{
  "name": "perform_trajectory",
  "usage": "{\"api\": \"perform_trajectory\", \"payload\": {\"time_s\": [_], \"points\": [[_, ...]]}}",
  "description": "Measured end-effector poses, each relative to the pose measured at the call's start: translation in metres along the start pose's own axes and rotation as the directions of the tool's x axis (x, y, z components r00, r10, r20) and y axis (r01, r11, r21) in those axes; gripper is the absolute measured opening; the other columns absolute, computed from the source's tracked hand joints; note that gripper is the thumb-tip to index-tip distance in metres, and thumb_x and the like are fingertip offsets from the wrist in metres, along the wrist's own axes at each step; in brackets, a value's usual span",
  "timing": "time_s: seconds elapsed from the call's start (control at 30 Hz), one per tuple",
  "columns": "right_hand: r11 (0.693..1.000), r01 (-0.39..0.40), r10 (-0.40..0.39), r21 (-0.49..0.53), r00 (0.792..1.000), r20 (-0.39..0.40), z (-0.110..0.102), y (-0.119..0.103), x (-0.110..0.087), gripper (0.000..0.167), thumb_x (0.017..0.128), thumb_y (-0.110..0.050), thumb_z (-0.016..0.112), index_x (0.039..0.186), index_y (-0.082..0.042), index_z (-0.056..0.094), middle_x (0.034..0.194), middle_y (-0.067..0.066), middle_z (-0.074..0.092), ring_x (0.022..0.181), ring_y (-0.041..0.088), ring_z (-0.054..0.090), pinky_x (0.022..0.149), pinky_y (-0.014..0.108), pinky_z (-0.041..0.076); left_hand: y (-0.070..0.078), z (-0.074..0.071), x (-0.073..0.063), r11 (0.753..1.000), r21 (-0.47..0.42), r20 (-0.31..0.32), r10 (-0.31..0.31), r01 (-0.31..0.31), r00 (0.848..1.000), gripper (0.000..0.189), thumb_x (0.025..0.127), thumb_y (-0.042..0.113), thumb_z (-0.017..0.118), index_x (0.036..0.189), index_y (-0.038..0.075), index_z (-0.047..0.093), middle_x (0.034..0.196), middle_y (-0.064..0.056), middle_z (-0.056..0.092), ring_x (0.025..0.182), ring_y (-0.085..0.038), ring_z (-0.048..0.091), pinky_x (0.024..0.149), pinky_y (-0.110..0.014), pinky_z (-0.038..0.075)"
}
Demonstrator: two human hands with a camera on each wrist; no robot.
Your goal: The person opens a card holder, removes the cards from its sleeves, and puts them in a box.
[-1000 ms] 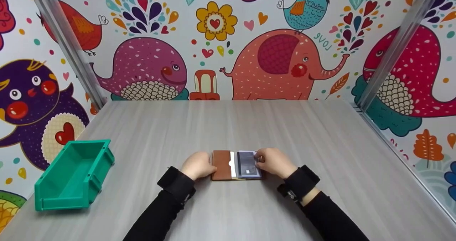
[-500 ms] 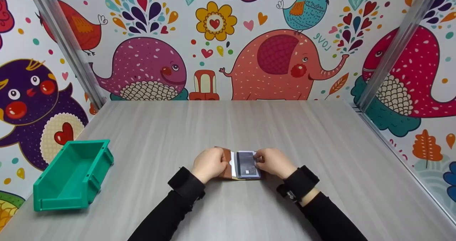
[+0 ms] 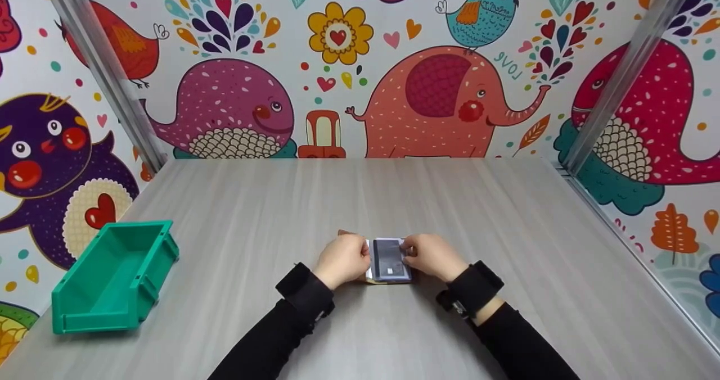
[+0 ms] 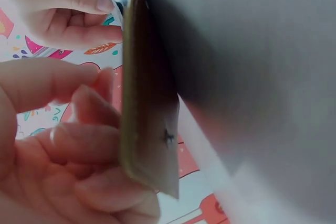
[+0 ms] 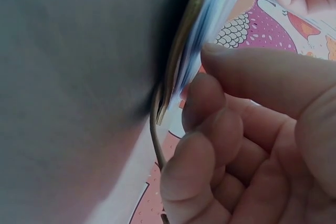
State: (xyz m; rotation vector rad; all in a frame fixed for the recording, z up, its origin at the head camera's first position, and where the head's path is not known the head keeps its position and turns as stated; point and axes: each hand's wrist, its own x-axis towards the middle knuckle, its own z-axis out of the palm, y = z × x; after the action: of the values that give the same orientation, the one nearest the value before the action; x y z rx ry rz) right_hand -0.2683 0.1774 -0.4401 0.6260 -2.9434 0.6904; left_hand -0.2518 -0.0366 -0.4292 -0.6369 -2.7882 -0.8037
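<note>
A brown card holder [image 3: 342, 233] lies open on the table, its left cover tilted up. A dark card with a chip [image 3: 388, 259] sits in its right-hand sleeve, beside a white edge. My left hand [image 3: 343, 259] is over the left cover with fingers curled at the holder; in the left wrist view the cover [image 4: 149, 108] hides some fingertips, while thumb and index finger meet closely. My right hand [image 3: 436, 256] holds the right edge of the holder; in the right wrist view its thumb [image 5: 247, 69] presses the stacked sleeves [image 5: 210, 19], and a thin flap [image 5: 156, 129] touches the lower fingers.
A green plastic bin [image 3: 112, 279] stands at the left of the wooden-look table [image 3: 360, 194]. Patterned walls [image 3: 337, 87] with metal posts [image 3: 107, 76] enclose the back and sides.
My left hand has moved right from the holder's left edge and now covers most of the brown left side. The left cover has tilted up. My right hand has stayed put.
</note>
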Motion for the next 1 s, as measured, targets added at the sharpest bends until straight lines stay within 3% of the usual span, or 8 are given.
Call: {"api": "perform_trajectory", "payload": {"time_s": [0.37,0.57,1.0], "points": [[0.999,-0.040,0.040,0.007,0.999,0.007,0.0009,-0.0014,0.0008,0.023,0.079,-0.005,0.077,0.101,0.002,0.073,0.081,0.005,0.066,0.072,0.019,0.056,0.069,0.039,0.049,-0.0041,0.0069,0.0038,0.997,-0.068,0.083,-0.040,0.046,0.996,0.017,0.073,0.004,0.064,0.060,0.011,0.055,0.059,0.006,0.049,0.053,-0.011,0.044,0.052,-0.028,0.039],[0.999,-0.046,0.046,0.002,0.999,0.011,0.0001,-0.0017,0.0005,0.022,0.080,-0.006,0.077,0.101,0.001,0.073,0.083,0.006,0.066,0.072,0.019,0.055,0.070,0.039,0.049,-0.0038,0.0066,0.0040,0.992,-0.093,0.148,-0.074,0.089,0.986,0.024,0.075,0.005,0.062,0.057,0.014,0.050,0.055,0.008,0.043,0.049,-0.009,0.039,0.049,-0.025,0.031],[0.999,-0.035,0.035,-0.001,0.999,0.007,0.0006,-0.0021,0.0002,0.022,0.080,-0.006,0.077,0.100,0.001,0.073,0.081,0.006,0.066,0.070,0.019,0.055,0.069,0.039,0.048,-0.0034,0.0103,0.0090,0.984,-0.117,0.216,-0.106,0.133,0.971,0.030,0.076,0.010,0.067,0.058,0.015,0.044,0.056,0.008,0.041,0.051,-0.010,0.039,0.050,-0.025,0.030]]}}
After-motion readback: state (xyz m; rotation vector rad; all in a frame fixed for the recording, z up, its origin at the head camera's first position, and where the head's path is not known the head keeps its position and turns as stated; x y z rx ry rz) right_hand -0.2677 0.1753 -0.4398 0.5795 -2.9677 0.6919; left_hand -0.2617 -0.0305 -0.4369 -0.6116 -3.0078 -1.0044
